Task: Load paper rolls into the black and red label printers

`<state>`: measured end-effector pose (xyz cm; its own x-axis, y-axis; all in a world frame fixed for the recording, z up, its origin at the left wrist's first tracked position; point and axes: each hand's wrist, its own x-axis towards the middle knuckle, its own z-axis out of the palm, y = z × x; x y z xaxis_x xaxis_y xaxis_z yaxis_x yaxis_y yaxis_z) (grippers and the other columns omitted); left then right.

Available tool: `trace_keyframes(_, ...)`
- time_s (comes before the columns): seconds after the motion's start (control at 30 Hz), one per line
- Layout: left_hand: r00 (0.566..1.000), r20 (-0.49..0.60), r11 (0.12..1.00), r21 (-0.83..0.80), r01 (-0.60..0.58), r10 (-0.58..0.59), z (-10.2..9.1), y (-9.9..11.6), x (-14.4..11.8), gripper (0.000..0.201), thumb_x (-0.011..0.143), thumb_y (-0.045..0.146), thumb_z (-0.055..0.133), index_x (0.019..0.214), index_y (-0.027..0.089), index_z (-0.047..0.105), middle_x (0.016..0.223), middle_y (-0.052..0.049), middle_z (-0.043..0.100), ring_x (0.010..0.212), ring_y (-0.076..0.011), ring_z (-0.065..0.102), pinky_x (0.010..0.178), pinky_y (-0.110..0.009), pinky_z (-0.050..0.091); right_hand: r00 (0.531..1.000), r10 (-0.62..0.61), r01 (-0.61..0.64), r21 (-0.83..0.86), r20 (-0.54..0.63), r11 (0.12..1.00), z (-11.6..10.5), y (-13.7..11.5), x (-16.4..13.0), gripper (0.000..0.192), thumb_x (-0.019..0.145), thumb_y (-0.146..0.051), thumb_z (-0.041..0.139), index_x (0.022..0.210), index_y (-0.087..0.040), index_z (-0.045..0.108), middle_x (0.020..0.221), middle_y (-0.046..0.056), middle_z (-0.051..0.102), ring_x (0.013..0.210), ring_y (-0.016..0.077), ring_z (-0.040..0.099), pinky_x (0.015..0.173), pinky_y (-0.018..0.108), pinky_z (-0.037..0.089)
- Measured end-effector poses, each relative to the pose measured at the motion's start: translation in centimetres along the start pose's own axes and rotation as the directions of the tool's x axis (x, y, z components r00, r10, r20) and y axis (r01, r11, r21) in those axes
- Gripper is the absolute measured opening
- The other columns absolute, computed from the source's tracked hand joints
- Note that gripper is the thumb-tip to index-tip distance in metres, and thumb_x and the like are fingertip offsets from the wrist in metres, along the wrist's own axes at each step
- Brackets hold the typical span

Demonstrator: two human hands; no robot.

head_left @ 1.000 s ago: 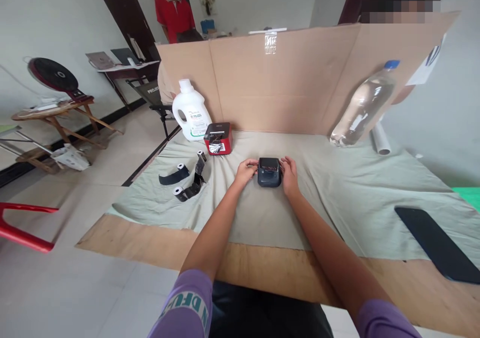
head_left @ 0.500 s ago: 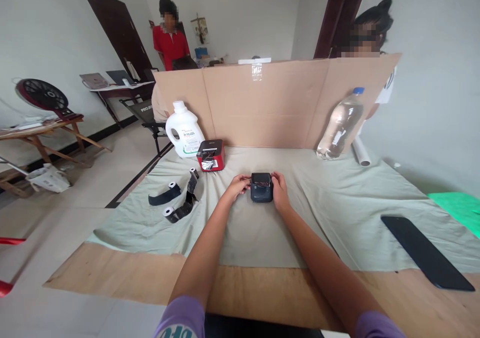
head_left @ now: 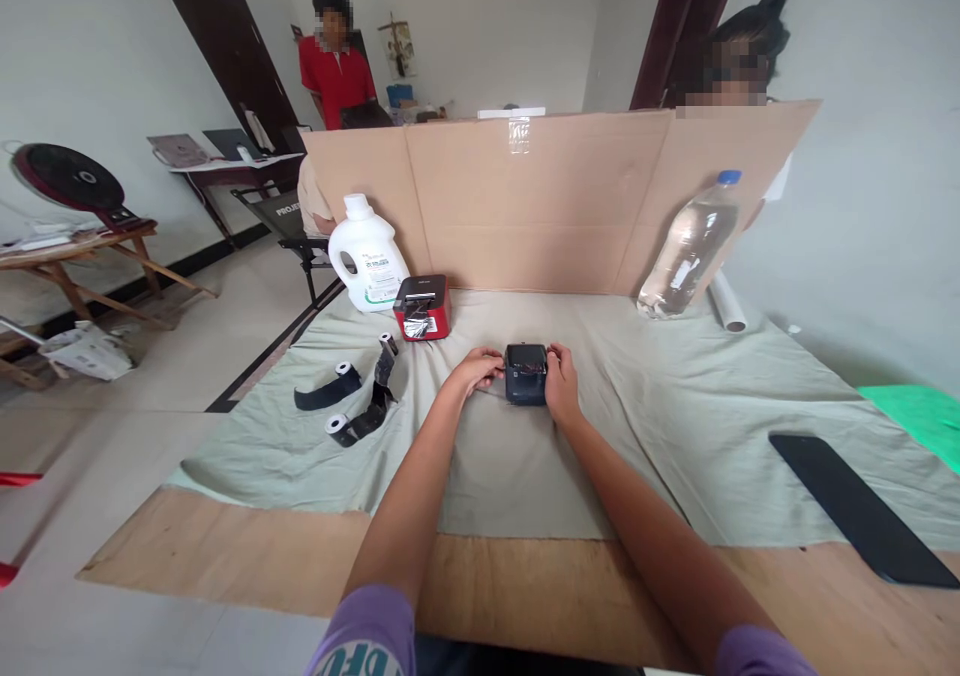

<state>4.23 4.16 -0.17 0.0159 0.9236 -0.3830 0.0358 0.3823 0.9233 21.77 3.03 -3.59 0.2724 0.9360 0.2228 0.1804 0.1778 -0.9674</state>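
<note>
A small black printer point(head_left: 526, 376) with rounded corners and a shiny top panel rests on the cloth between my hands. At its left side, the curled fingertips of my left hand point(head_left: 478, 370) meet the edge. My right hand point(head_left: 561, 380) wraps round the right side, thumb and fingers against the casing. Left of my arms lie a black roll point(head_left: 328, 390) and a second, partly unwound roll point(head_left: 367, 406) with a strip trailing between white cores. Farther back stands a red-and-black printer point(head_left: 424, 308), a dark strip hanging from its front.
A white jug point(head_left: 367, 256) and a clear bottle with a blue cap point(head_left: 690, 246) stand before a cardboard screen point(head_left: 525, 206). A white tube point(head_left: 727, 303), black slab point(head_left: 862, 506) and green sheet point(head_left: 915, 421) lie right. Two people are behind the screen.
The view has shifted slightly. My hands stay at both sides of the black printer, with only small finger movement, and its top panel looks a little flatter.
</note>
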Motion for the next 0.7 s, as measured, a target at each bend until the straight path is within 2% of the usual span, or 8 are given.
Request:
trace_keyframes(0.47, 0.998, -0.042, 0.998, 0.044, 0.051, -0.049, 0.04, 0.30, 0.25, 0.021, 0.077, 0.014, 0.073, 0.092, 0.015, 0.059, 0.073, 0.000, 0.069, 0.056, -0.0062, 0.063, 0.043, -0.014, 0.032, 0.999, -0.033, 0.033, -0.024, -0.014, 0.999, 0.05, 0.06, -0.03, 0.043, 0.089, -0.050, 0.042, 0.115, -0.019, 0.058, 0.121, 0.013, 0.066, 0.112, 0.0248, 0.059, 0.102, 0.041, 0.042)
trace_keyframes(0.57, 0.998, -0.043, 0.997, 0.059, 0.051, -0.049, -0.08, 0.15, 0.59, 0.020, 0.075, 0.016, 0.077, 0.086, 0.014, 0.061, 0.071, -0.001, 0.069, 0.056, -0.0069, 0.063, 0.043, -0.014, 0.032, 0.999, -0.046, 0.046, -0.025, -0.010, 0.999, 0.01, 0.03, -0.04, 0.042, 0.090, -0.049, 0.042, 0.114, -0.019, 0.058, 0.120, 0.013, 0.066, 0.112, 0.0245, 0.059, 0.102, 0.041, 0.042)
trace_keyframes(0.7, 0.998, -0.045, 0.995, 0.084, 0.056, -0.053, -0.16, 0.32, 0.64, 0.016, 0.074, 0.016, 0.077, 0.073, 0.013, 0.061, 0.063, 0.000, 0.064, 0.048, -0.0047, 0.055, 0.039, -0.015, 0.023, 1.000, -0.027, 0.026, -0.045, -0.007, 0.999, -0.01, -0.16, -0.07, 0.040, 0.090, -0.046, 0.041, 0.114, -0.020, 0.057, 0.121, 0.013, 0.066, 0.113, 0.0253, 0.058, 0.103, 0.043, 0.041)
